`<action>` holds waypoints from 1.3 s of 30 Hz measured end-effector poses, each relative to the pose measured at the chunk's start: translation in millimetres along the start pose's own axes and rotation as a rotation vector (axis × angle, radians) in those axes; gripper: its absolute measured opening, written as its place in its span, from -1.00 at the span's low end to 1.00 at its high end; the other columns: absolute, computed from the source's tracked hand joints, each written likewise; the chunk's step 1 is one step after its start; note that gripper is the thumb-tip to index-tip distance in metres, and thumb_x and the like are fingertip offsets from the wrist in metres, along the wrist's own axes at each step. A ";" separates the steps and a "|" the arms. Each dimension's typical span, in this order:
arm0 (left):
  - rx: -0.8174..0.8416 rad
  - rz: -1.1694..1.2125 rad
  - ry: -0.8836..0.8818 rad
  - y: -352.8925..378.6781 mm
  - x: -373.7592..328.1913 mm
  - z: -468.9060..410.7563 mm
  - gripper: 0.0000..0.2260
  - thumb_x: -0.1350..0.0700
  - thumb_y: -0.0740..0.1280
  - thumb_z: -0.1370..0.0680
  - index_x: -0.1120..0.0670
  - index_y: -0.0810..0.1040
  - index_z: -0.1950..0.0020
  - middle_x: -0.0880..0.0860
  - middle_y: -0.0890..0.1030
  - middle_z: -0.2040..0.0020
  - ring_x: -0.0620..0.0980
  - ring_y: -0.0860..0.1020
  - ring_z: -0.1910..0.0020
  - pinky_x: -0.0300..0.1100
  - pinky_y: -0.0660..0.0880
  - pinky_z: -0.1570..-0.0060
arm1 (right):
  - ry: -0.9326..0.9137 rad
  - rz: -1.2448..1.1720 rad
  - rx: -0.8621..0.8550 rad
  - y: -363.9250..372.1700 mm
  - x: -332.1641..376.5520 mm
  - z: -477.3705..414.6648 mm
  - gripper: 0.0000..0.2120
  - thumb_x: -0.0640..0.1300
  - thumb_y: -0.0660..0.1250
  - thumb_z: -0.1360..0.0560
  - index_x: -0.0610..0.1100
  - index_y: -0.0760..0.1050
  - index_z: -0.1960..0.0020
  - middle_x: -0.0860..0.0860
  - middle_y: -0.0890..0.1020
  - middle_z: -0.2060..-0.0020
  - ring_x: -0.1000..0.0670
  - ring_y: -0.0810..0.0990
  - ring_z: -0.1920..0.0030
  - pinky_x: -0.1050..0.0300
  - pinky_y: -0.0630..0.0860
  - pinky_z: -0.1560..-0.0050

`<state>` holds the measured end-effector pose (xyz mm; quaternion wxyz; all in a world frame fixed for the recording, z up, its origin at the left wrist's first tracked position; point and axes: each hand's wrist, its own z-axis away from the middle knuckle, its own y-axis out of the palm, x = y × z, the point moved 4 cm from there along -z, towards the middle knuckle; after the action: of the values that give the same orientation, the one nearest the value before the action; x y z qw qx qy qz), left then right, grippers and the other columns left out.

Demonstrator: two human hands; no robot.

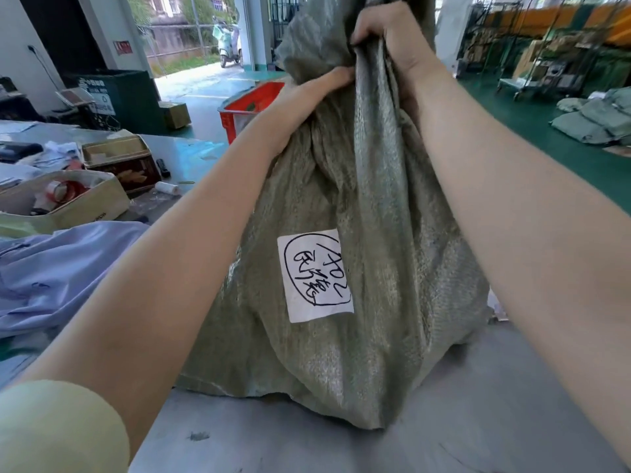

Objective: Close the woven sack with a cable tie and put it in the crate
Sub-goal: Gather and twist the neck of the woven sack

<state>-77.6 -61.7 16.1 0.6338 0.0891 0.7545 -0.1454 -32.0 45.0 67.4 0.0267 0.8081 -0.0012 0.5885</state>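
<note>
A grey-green woven sack (368,336) stands upright on the grey table (478,421), bulging at the bottom, with a white handwritten label (314,274) on its front. Its neck is gathered into a twisted bunch. My left hand (307,93) clasps the neck from the left side. My right hand (389,39) grips the bunched fabric just above it. The loose mouth of the sack rises past the top of the view. A red plastic crate (239,114) stands on the floor beyond the table, partly hidden by my left arm. No cable tie is visible.
Left on the table lie a blue garment (61,268), a cream box holding tape rolls (61,199), a brown tin (119,162) and a white roll (167,187). Filled sacks (597,117) are piled on the green floor at right, with trolleys behind.
</note>
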 end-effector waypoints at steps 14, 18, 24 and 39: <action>-0.176 0.420 0.299 -15.5 -48.3 13.9 -0.55 0.19 0.47 -0.18 0.23 0.57 -0.05 0.30 0.63 -0.02 0.25 0.62 -0.02 0.17 0.55 -0.11 | -0.114 0.052 0.140 34.5 39.4 -8.3 -0.82 -0.21 0.31 -0.37 -0.29 0.53 0.07 -0.21 0.57 0.20 -0.11 0.58 0.19 0.11 0.55 0.13; -0.282 0.225 0.361 -14.2 -64.0 19.6 -0.78 0.09 0.52 -0.24 0.01 0.55 0.19 0.09 0.66 0.13 0.07 0.64 0.02 0.07 0.56 -0.13 | -0.134 0.149 0.051 34.7 47.5 -23.0 -0.83 -0.19 0.35 -0.33 -0.24 0.56 0.11 -0.12 0.63 0.26 -0.05 0.63 0.21 0.14 0.58 0.14; -0.483 0.027 0.403 -8.9 -74.1 20.7 -0.73 0.05 0.37 -0.24 0.10 0.62 0.11 0.14 0.67 0.09 0.07 0.65 0.03 0.04 0.58 -0.02 | -0.190 0.397 -0.131 35.8 60.3 -30.2 -0.69 -0.19 0.44 -0.38 -0.22 0.57 -0.11 -0.09 0.64 -0.03 -0.04 0.61 -0.11 0.09 0.51 -0.23; -0.265 0.220 0.244 5.6 -83.0 24.4 -0.62 -0.06 0.44 -0.28 0.01 0.46 -0.02 0.05 0.63 -0.03 0.05 0.60 -0.07 0.00 0.51 -0.21 | -0.122 -0.053 -0.070 19.3 84.9 -25.0 -0.71 -0.01 0.35 -0.42 -0.19 0.56 -0.03 -0.13 0.63 0.06 -0.11 0.61 -0.01 -0.01 0.54 -0.16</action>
<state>-38.1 -60.4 93.3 0.5559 0.1039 0.8239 0.0372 -30.4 29.4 156.6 0.0700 0.8409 -0.0020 0.5367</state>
